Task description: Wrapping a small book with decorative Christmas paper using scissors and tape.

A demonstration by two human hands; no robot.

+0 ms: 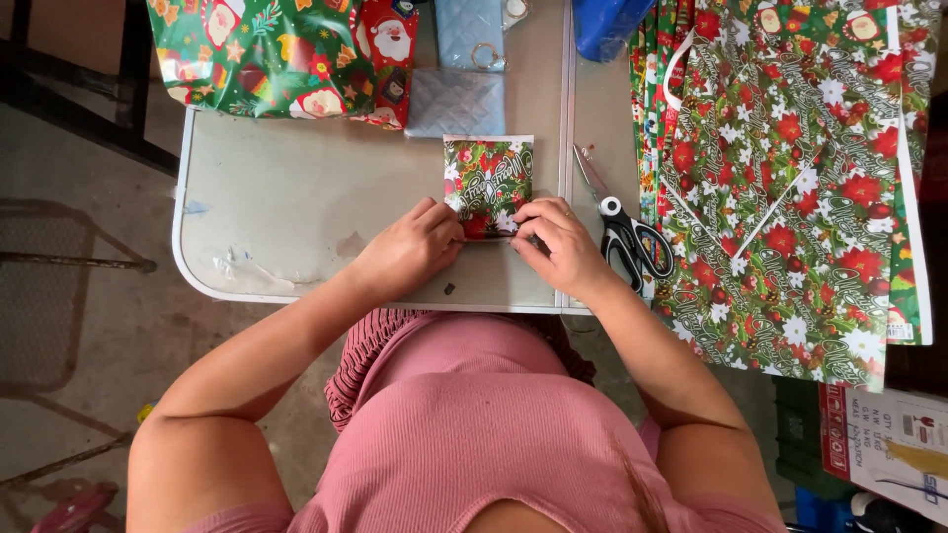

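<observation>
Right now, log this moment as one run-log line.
left hand: pressing small wrapped packet | right hand: pinching packet's near edge | scissors: on table, right | wrapping sheets: far right

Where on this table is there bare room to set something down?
The widest free patch is the table's left half, bordered by the wrapped parcel above, the small wrapped packet and left hand. Right of the seam is crowded: scissors, right hand, stacked wrapping paper.

Two hands, the left hand (pixel 413 247) and right hand (pixel 558 245), meet at one small folded piece of wrapping paper (pixel 488 178). One pair of scissors (pixel 624 229) lies right of it. Far off sit two grey quilted pouches (pixel 456 101), perhaps more hidden, and one gift bag (pixel 267 54) far left.
</observation>
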